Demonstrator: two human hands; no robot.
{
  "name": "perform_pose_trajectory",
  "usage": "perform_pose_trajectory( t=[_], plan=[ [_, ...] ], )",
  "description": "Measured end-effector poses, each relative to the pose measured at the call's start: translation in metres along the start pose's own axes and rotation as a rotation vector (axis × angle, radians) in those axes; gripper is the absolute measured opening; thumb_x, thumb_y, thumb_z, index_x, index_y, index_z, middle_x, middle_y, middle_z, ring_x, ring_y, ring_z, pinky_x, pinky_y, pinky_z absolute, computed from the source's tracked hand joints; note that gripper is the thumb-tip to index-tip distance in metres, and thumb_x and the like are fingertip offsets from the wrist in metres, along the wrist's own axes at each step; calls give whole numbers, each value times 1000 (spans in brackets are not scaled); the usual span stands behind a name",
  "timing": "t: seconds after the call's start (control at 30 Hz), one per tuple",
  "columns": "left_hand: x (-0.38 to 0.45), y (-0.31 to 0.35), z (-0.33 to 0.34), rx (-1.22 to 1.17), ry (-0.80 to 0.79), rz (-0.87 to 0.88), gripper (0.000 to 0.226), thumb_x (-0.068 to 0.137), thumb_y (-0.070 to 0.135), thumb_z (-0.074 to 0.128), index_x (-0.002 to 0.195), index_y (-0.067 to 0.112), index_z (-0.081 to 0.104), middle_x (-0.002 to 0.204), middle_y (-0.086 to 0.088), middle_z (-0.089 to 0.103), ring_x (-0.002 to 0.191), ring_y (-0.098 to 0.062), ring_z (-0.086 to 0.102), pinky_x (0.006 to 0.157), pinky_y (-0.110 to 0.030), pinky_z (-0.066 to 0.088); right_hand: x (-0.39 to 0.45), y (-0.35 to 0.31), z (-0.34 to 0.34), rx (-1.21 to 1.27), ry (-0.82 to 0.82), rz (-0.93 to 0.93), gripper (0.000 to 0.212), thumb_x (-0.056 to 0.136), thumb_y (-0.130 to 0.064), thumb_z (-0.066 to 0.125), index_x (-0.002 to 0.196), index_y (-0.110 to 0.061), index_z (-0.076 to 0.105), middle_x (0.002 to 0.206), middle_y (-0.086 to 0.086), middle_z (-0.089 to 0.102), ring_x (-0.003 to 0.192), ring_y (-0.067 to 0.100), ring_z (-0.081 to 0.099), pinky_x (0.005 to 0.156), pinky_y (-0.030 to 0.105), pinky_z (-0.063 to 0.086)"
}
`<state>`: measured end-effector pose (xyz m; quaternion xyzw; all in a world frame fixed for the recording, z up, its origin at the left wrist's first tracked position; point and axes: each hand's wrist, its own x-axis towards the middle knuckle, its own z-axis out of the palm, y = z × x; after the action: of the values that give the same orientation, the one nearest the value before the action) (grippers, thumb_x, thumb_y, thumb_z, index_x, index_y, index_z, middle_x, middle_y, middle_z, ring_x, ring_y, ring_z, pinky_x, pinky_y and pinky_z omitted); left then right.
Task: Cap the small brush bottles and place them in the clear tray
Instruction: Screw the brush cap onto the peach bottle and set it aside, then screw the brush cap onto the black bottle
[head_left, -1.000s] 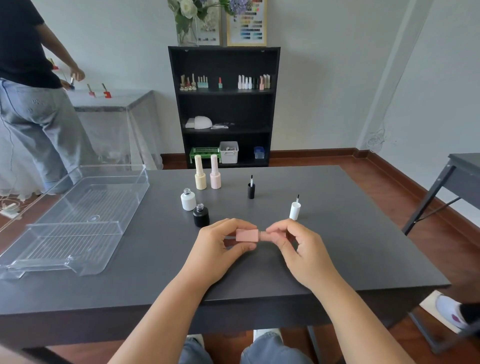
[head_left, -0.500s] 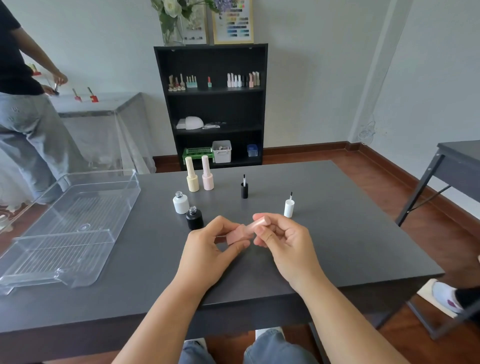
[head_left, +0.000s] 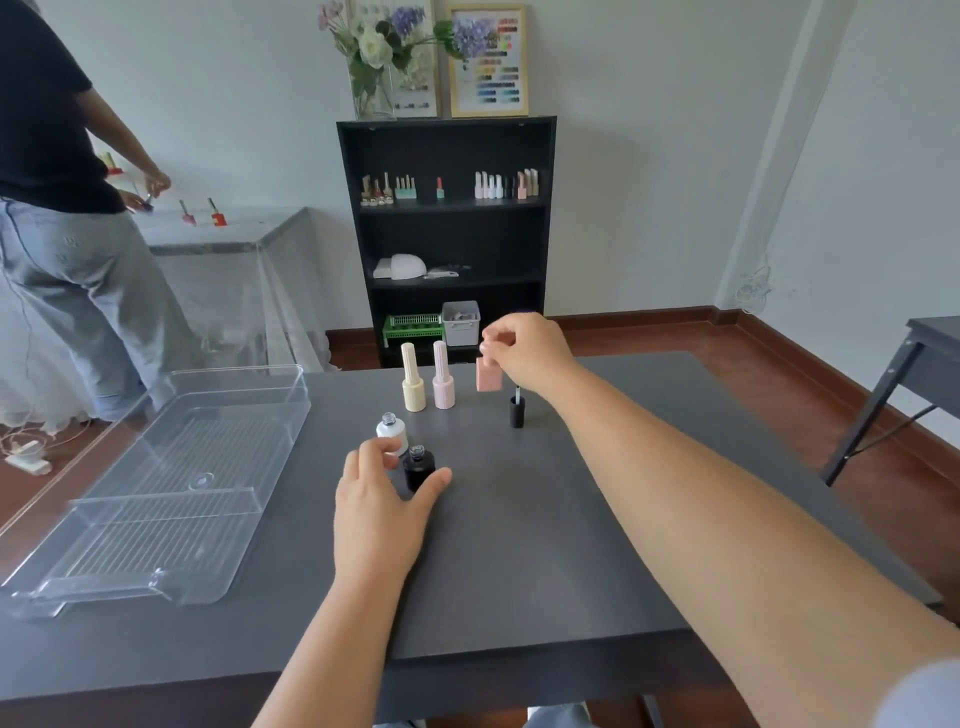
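Observation:
My right hand (head_left: 524, 353) grips a pink square bottle (head_left: 488, 375) by its cap, holding it upright just above the dark table (head_left: 519, 561), right of a capped cream bottle (head_left: 413, 387) and a capped pale pink bottle (head_left: 443, 384). My left hand (head_left: 379, 509) is open, its thumb and fingers spread around an uncapped black bottle (head_left: 418, 467), with fingertips by an uncapped white bottle (head_left: 390, 428). A black brush cap (head_left: 517, 413) stands upright under my right wrist. The clear tray (head_left: 244, 371) lies on the table's left side with nothing in it.
A person (head_left: 57, 208) stands at a plastic-covered table (head_left: 223, 234) at the far left. A black shelf unit (head_left: 447, 234) with small bottles stands behind the table. Another dark table (head_left: 930, 338) is at the right.
My hands have parted. The right hand carried the pink bottle away to the far side by the tall bottles; the left hand let go and moved to the black bottle.

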<state>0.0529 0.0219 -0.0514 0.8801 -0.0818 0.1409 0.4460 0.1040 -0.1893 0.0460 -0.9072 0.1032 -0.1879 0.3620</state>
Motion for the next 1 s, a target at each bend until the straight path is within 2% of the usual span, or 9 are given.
perform_pose_trajectory(
  t=[0.17, 0.33, 0.43, 0.53, 0.6, 0.67, 0.8, 0.9, 1.0],
  plan=[
    [1, -5, 2, 87, -42, 20, 44, 78, 55, 69, 113, 31, 58, 102, 11, 56, 97, -14, 45, 77, -26, 37, 24, 4, 21, -164, -99, 97, 16, 84, -22, 65, 73, -19, 77, 89, -5, 73, 84, 17, 65, 85, 43, 55],
    [1, -4, 3, 93, -50, 38, 34, 83, 48, 67, 109, 27, 61, 90, 14, 54, 91, -14, 42, 74, -25, 34, 24, 5, 21, -114, -153, 117, 11, 83, -22, 68, 85, -18, 78, 100, -2, 73, 99, 21, 65, 80, 33, 53],
    [1, -4, 1, 50, -68, 26, 29, 83, 46, 68, 104, 28, 60, 88, 16, 56, 91, -14, 43, 71, -26, 35, 14, 7, 11, 60, -137, 180, 65, 77, -34, 77, 134, -15, 54, 136, 6, 57, 124, 26, 53, 94, 33, 44],
    [1, -2, 0, -13, -80, 22, 25, 83, 45, 68, 101, 32, 57, 82, 23, 51, 93, -11, 44, 70, -26, 35, -9, 17, 11, 229, -42, 321, 95, 71, -32, 83, 148, -18, 30, 153, 7, 36, 135, 28, 41, 103, 43, 41],
    [1, -1, 0, -51, -99, 10, 26, 83, 44, 69, 101, 36, 53, 80, 25, 47, 93, -11, 45, 69, -25, 34, -28, 28, 22, 213, -9, 394, 100, 70, -26, 84, 150, -20, 24, 156, 6, 31, 136, 28, 40, 90, 35, 48],
    [0, 0, -2, -81, -126, 1, 28, 83, 43, 70, 101, 38, 50, 83, 24, 48, 92, -12, 49, 67, -24, 35, -42, 37, 33, 208, 9, 431, 97, 72, -24, 82, 150, -17, 25, 155, 5, 31, 135, 27, 40, 79, 26, 43],
    [-3, 1, -8, -167, -148, -1, 28, 79, 41, 74, 91, 41, 48, 93, 20, 62, 90, -2, 58, 71, -20, 43, -52, 46, 42, 161, 78, 449, 63, 80, -26, 75, 136, -11, 50, 141, 8, 53, 124, 28, 52, 93, 34, 44],
    [-5, 4, -11, -206, -147, 26, 28, 74, 43, 78, 87, 44, 53, 89, 29, 61, 88, 14, 55, 69, -8, 38, -56, 44, 42, 174, 150, 415, 31, 86, -25, 68, 114, -13, 69, 113, 5, 70, 99, 25, 62, 77, 30, 46],
    [-6, 5, -12, -222, -124, 80, 29, 73, 44, 79, 94, 46, 59, 95, 22, 60, 88, 9, 56, 70, -8, 42, -68, 38, 39, 246, 148, 294, 19, 87, -31, 65, 102, -20, 70, 95, -5, 70, 90, 16, 63, 68, 26, 43]
  ],
)
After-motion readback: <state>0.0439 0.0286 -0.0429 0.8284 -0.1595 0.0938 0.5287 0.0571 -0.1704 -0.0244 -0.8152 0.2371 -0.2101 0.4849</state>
